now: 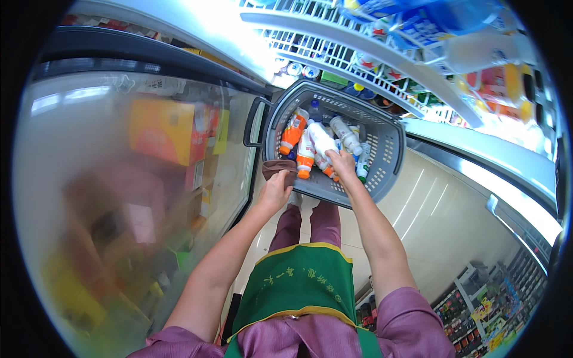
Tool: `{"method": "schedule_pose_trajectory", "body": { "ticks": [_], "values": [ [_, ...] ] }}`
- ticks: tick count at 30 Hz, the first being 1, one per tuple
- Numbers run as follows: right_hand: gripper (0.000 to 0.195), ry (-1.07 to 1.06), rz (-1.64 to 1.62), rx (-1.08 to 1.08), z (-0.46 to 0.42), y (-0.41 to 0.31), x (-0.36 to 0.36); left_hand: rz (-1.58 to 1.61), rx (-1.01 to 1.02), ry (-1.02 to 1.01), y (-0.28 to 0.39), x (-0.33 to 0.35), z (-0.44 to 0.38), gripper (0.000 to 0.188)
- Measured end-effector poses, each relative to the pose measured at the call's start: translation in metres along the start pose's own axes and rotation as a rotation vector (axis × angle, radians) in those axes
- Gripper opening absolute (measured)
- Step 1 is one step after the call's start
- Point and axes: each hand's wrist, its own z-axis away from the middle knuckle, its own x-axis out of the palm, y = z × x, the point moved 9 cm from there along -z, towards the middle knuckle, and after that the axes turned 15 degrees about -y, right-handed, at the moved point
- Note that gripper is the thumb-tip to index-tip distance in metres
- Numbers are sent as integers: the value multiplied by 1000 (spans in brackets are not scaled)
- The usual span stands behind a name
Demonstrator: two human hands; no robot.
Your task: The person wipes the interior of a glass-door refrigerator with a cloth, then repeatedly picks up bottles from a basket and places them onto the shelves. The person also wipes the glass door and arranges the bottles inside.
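A grey plastic shopping basket [387,147] sits in front of me with several drink bottles inside. My right hand [342,166] reaches into it and grips the end of a white bottle [320,136]. At the basket's near left rim, my left hand [275,192] holds a brown cloth [280,168]. Beside the white bottle lie an orange bottle [294,131] and an orange-and-white bottle [305,154]. A pale bottle with a white cap [345,133] leans to the right, near a green-capped bottle [363,163]. A blue-capped bottle [315,111] rests at the far side.
An open refrigerator with white wire shelves [313,44] stands beyond the basket, holding bottles and cans. Its fogged glass door [112,179] is at my left. A blue-labelled bottle [429,27] is at upper right. Store shelving [474,291] stands on the tiled floor [429,201] at lower right.
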Motion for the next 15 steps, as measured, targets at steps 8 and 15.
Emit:
{"method": "schedule_pose_trajectory", "body": {
  "ticks": [8,15],
  "values": [
    [39,-329,180,-187,238,-95,-35,-437,516,142,188,-64,74,101],
    [44,-232,81,-643,391,-150,-60,-13,523,-184,272,-89,155,70]
  ]
}}
